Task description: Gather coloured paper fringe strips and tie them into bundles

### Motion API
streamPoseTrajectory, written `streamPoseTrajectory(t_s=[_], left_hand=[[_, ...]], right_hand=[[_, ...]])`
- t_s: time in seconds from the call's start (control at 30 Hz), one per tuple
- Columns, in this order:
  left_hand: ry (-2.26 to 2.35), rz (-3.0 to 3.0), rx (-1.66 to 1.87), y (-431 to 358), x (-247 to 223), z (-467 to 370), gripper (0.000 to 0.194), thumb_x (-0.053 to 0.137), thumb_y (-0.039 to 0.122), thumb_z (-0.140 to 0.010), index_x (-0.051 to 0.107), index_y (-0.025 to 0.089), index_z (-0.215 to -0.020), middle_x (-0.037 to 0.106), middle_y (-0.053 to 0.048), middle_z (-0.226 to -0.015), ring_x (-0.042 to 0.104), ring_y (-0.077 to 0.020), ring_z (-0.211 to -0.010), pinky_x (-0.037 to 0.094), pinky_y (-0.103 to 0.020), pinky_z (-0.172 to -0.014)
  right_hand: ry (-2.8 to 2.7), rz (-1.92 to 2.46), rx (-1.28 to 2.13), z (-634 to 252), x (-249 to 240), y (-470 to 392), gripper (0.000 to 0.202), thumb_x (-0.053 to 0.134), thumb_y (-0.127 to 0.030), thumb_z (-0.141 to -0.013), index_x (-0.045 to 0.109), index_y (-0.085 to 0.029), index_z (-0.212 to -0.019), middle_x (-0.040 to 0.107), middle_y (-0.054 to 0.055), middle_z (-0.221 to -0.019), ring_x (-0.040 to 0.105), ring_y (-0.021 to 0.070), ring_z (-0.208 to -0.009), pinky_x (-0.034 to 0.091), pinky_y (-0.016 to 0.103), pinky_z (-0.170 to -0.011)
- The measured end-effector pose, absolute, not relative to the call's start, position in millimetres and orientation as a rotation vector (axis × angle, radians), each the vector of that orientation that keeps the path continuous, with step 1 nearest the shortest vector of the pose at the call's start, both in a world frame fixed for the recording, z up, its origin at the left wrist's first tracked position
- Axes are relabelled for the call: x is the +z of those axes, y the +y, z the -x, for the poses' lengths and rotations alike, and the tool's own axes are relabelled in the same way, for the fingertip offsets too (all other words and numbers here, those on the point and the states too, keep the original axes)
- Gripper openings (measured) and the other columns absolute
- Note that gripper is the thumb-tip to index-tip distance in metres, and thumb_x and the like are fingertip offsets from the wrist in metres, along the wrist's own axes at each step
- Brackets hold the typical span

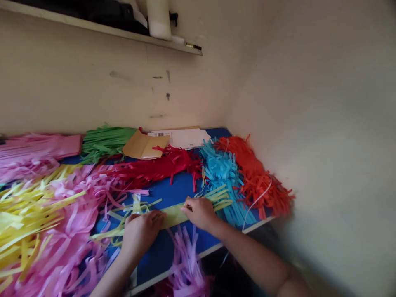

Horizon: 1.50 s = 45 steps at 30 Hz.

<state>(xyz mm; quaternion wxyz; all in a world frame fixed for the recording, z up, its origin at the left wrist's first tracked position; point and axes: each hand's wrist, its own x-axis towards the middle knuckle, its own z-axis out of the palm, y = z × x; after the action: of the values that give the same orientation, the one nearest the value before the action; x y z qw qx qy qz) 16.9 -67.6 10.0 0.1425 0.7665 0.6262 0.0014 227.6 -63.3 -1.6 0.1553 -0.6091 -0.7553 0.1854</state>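
Note:
A pale yellow fringed paper strip (173,215) lies across the blue table, its uncut middle between my hands and cut fringes spreading out at both ends. My left hand (142,231) is closed on the left side of that middle, fingertips pinched at the paper. At the other side, my right hand (198,210) pinches the paper with thumb and fingers curled together. Just below the strip, lilac fringed paper (187,264) hangs over the table's front edge. Blue fringed paper (221,169) lies beyond my right hand, partly under the yellow fringe ends.
Pink (76,218) and yellow fringes (24,218) are heaped on the left. Red fringe (154,167), green fringe (108,140), a brown envelope (145,144) and white card (185,138) lie behind. Orange fringe (256,173) lines the right side. A shelf (102,27) juts from the wall.

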Motion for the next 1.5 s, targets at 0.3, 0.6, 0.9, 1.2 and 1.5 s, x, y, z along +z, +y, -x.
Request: streamPoseTrajectory(t_s=[0.3, 0.6, 0.9, 1.2, 1.5], left_hand=[[1.892, -2.196, -0.11, -64, 6, -23, 0.037, 0.038, 0.04, -0.092, 0.066, 0.022, -0.077, 0.075, -0.006, -0.073, 0.071, -0.0228, -0.076, 0.038, -0.036, -0.08], [1.867, -2.305, 0.004, -69, 4, -20, 0.036, 0.039, 0.039, -0.093, 0.067, 0.021, -0.079, 0.073, -0.007, -0.07, 0.069, -0.0257, -0.072, 0.04, -0.039, -0.075], [1.349, -2.854, 0.303, -79, 8, -26, 0.024, 0.048, 0.009, -0.087, 0.067, 0.022, -0.079, 0.067, -0.005, -0.081, 0.062, -0.025, -0.085, 0.04, -0.046, -0.094], [1.376, -2.797, 0.475, -85, -11, -4, 0.025, 0.052, 0.013, -0.08, 0.07, 0.023, -0.093, 0.073, -0.005, -0.097, 0.066, -0.0247, -0.091, 0.025, -0.056, -0.111], [1.418, -2.83, 0.589, -84, -9, -6, 0.021, 0.057, 0.034, -0.084, 0.071, 0.022, -0.094, 0.074, -0.006, -0.094, 0.067, -0.0262, -0.088, 0.019, -0.063, -0.113]], right_hand=[[-2.192, 1.874, 0.471, -223, -7, -59, 0.014, 0.066, -0.035, -0.088, 0.07, -0.024, -0.081, 0.075, -0.001, -0.084, 0.069, 0.0175, -0.079, 0.037, 0.025, -0.064], [-2.209, 1.862, 0.418, -225, -14, -55, 0.015, 0.067, -0.035, -0.088, 0.067, -0.024, -0.078, 0.073, 0.0, -0.08, 0.066, 0.0182, -0.074, 0.038, 0.028, -0.064], [-2.431, 1.211, 0.229, -229, -9, -80, 0.027, 0.056, -0.012, -0.077, 0.06, -0.02, -0.102, 0.066, 0.008, -0.101, 0.057, 0.0247, -0.095, 0.038, 0.039, -0.089], [-2.571, 1.113, 0.438, -257, -8, -56, 0.038, 0.058, -0.011, -0.063, 0.06, -0.02, -0.1, 0.066, 0.003, -0.107, 0.058, 0.0214, -0.098, 0.034, 0.036, -0.092], [-2.497, 1.145, 0.409, -255, -10, -51, 0.009, 0.064, -0.022, -0.083, 0.065, -0.02, -0.093, 0.07, 0.001, -0.097, 0.063, 0.017, -0.091, 0.033, 0.035, -0.089]])
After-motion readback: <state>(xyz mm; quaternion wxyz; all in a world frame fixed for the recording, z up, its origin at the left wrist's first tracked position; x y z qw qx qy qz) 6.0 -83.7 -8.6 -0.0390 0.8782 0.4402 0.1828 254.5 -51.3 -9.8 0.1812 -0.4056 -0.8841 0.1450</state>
